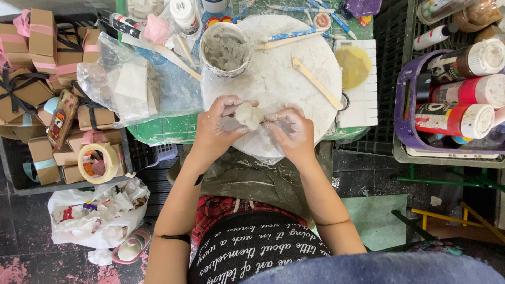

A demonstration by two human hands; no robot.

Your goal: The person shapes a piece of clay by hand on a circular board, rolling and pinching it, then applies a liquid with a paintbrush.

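At the far left sits a heap of small brown cardboard gift boxes tied with pink and black ribbon [37, 58], and just below them a roll of cream masking tape [98, 163] lies on a dark crate edge. Under that, on the floor, a white plastic bag stuffed with crumpled paper scraps [97, 213]. Next along, a clear plastic bag with a pale slab inside [129, 84] rests on the green table [163, 129].

The left hand [218, 123], dusted white, curls its fingers around the left side of a small pale lump of clay [248, 115], thumb pressed on top. The right hand [289, 131] grips the lump's other side, fingers bent in against it. The lump is held between both hands just above the near edge of a round white clay-smeared work board [294, 63]. Behind the hands stands a round tub of grey slip [226, 48]; to its right a flat wooden modelling stick [317, 81] lies on the board. A yellow round sponge [354, 66] sits past the board's rim. At the far right, a purple plastic basket [405, 105] holds paint bottles with white caps [463, 105]
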